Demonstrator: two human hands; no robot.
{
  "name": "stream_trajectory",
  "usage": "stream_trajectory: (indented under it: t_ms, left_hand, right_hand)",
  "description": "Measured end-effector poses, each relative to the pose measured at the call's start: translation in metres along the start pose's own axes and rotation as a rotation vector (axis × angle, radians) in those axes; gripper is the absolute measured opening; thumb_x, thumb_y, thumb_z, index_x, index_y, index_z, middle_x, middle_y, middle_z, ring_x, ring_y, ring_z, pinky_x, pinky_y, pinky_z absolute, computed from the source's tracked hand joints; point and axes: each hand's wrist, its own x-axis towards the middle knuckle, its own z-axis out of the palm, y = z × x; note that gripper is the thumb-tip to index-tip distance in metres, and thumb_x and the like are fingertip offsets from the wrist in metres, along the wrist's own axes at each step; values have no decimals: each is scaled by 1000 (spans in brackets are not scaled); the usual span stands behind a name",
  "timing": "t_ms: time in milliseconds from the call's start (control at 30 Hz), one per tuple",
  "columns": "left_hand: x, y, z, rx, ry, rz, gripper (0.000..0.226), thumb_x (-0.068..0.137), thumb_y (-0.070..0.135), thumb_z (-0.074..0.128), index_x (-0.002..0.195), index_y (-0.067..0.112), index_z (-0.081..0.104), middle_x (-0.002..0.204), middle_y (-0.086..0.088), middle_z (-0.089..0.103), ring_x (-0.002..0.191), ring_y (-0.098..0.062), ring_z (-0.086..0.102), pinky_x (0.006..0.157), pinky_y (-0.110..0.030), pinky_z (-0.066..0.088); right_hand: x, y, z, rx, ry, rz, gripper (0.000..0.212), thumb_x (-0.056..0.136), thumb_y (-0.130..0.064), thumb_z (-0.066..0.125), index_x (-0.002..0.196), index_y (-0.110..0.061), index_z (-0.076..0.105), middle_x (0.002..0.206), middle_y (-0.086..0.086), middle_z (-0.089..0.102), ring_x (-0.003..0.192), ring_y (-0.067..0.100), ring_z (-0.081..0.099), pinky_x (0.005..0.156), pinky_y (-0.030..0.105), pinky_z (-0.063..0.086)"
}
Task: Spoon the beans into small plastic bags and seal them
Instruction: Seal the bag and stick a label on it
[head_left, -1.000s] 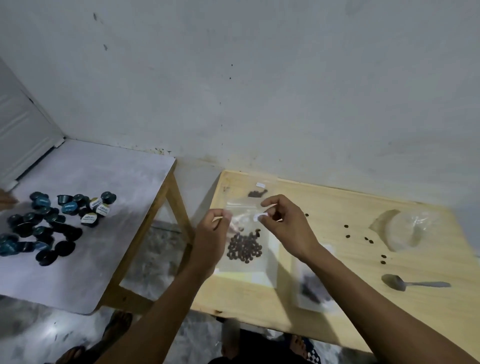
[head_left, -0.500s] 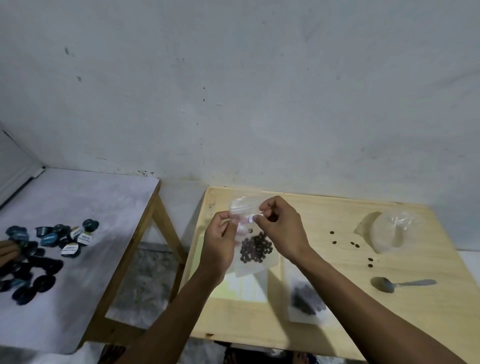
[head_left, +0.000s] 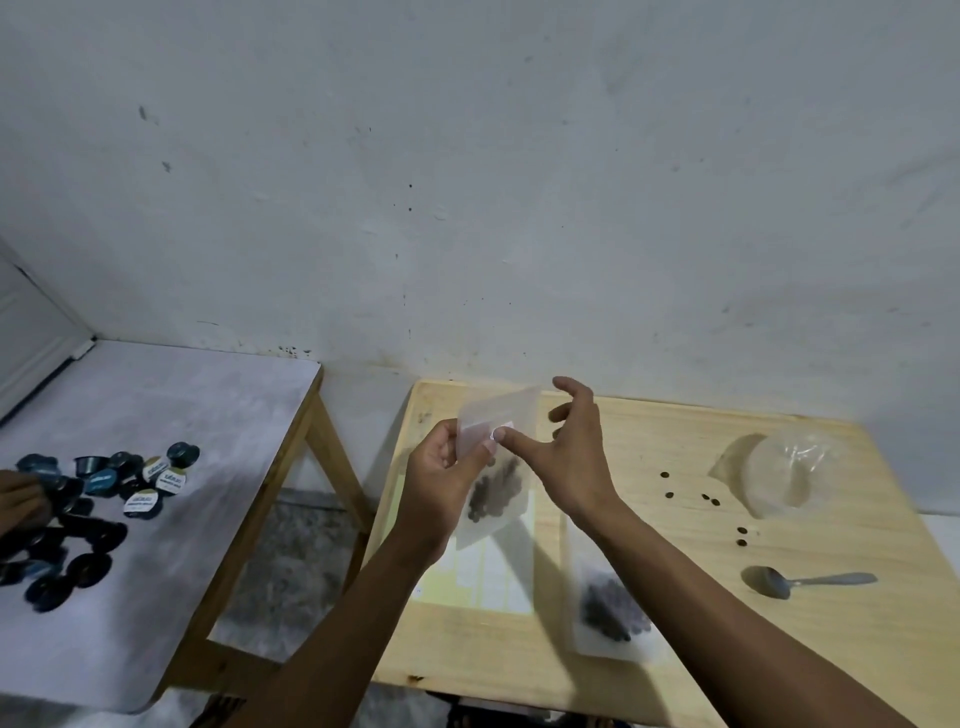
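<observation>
My left hand (head_left: 441, 480) holds a small clear plastic bag (head_left: 496, 447) upright above the wooden table (head_left: 779, 649); dark beans (head_left: 493, 491) sit in its lower half. My right hand (head_left: 569, 457) is beside the bag with its fingers spread; only its thumb tip touches the bag near the top strip. Another bag with beans (head_left: 610, 610) lies flat on the table below my right forearm. A metal spoon (head_left: 800, 581) lies at the right. A clear plastic bowl (head_left: 784, 475) stands at the back right.
Loose beans (head_left: 706, 496) are scattered left of and below the bowl. A pale sheet (head_left: 483, 582) lies under the held bag. A second table (head_left: 156, 415) at the left carries several dark coffee capsules (head_left: 104, 483); another person's hand (head_left: 21, 499) reaches among them.
My right hand has let go of the bag's top and spread its fingers, with only the thumb still on it. The bag now tilts in my left hand. The view shifted slightly.
</observation>
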Motion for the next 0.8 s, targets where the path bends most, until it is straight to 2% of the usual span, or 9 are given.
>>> stream_trajectory:
  t_ms: [67, 167, 267, 400, 500, 567, 667, 733, 800]
  left_hand:
    - [1, 3, 0, 3, -2, -2, 20, 92, 12, 67, 113, 10, 66, 105, -6, 75, 96, -22, 72, 81, -28, 59]
    - [4, 3, 1, 71, 22, 33, 17, 93, 17, 69, 109, 12, 67, 99, -9, 75, 90, -24, 71, 80, -27, 58]
    - [6, 3, 5, 97, 56, 27, 7, 93, 14, 67, 100, 15, 68, 91, -2, 76, 82, -16, 71, 72, -21, 56]
    - [8, 1, 8, 109, 87, 13, 13, 93, 8, 63, 97, 18, 71, 88, 4, 75, 79, -9, 70, 67, -17, 53]
    - [10, -4, 10, 91, 107, -28, 14, 92, 8, 64, 99, 18, 71, 87, 4, 76, 77, -9, 71, 64, -17, 52]
    - [12, -9, 10, 36, 124, -82, 14, 92, 7, 65, 100, 17, 71, 84, 4, 76, 74, -11, 71, 60, -18, 53]
    - [19, -18, 6, -18, 208, -162, 11, 90, 8, 67, 100, 13, 70, 87, -1, 74, 80, -17, 69, 64, -24, 54]
    - [25, -23, 2, -37, 255, -193, 17, 90, 9, 68, 107, 11, 67, 98, -3, 73, 89, -20, 68, 74, -28, 54]
    - [29, -30, -2, -6, 273, -214, 25, 90, 12, 69, 114, 12, 59, 107, -4, 69, 93, -15, 66, 78, -26, 52]
  right_hand:
    - [2, 2, -1, 77, -63, 110, 82, 64, -48, 86, 132, -32, 43, 116, -4, 50, 105, 14, 49, 87, 30, 46]
    - [4, 1, -7, 274, -215, 178, 42, 70, -32, 86, 103, -14, 68, 104, 6, 71, 87, 10, 65, 75, 24, 48]
    - [2, -2, -13, 392, -284, 178, 17, 78, -17, 81, 87, -6, 73, 83, 1, 76, 73, 5, 70, 65, 12, 49]
    - [4, 4, -14, 400, -311, 183, 12, 81, -17, 78, 89, -8, 76, 90, 4, 77, 84, 11, 72, 71, 14, 51]
    - [5, 12, -15, 379, -315, 174, 7, 86, -13, 73, 79, -11, 72, 81, 0, 74, 73, 6, 69, 65, 12, 50]
    - [4, 18, -15, 339, -338, 178, 5, 88, -9, 70, 86, -6, 67, 81, 4, 70, 72, 12, 66, 65, 21, 53]
    - [0, 35, -16, 269, -431, 192, 40, 86, -2, 69, 121, -16, 58, 88, 9, 63, 76, 22, 66, 74, 38, 55]
    - [-6, 49, -16, 212, -514, 170, 68, 86, 3, 68, 138, -33, 43, 88, 6, 58, 74, 19, 63, 69, 32, 54]
    - [-11, 62, -13, 172, -547, 140, 82, 86, 4, 67, 145, -42, 32, 86, 5, 55, 72, 18, 61, 67, 28, 51]
